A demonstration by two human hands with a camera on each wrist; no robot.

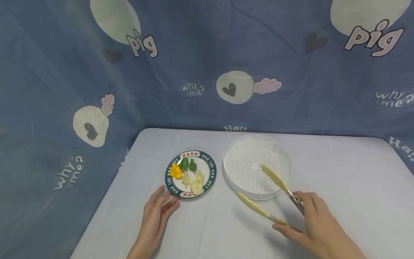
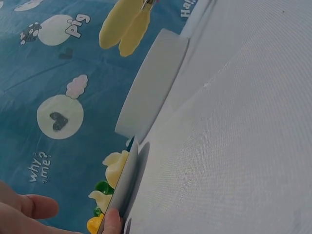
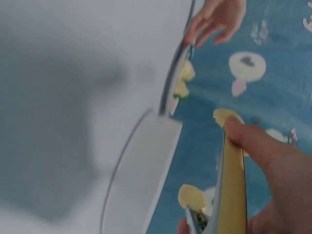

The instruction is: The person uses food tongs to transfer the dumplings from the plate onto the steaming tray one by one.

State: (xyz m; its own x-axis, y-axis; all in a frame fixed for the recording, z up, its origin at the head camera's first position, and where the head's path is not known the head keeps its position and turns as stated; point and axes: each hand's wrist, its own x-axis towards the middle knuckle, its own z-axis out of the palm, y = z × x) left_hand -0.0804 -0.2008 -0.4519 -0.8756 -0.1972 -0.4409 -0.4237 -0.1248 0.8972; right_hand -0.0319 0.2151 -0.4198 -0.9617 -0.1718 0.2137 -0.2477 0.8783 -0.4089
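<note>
My left hand (image 1: 157, 213) is at the near left rim of a small green-and-white plate (image 1: 211, 169), its fingers loosely extended and a fingertip touching the edge. On the plate lie toy-like dumplings: one yellow (image 1: 176, 171), two green (image 1: 193, 166) and several pale ones (image 1: 196, 187). With thumb and fingers my right hand (image 1: 318, 225) grips a pair of tongs (image 1: 253, 205) whose cream tips are spread wide, nothing between them. One tip overlaps the round white perforated steamer tray (image 1: 245, 172) in the head view; the other is by its near wall.
A white cloth covers the table (image 1: 207, 237). Behind it and on the left hangs a blue printed curtain (image 1: 181, 43). The tray stands just right of the plate, with a narrow gap between them.
</note>
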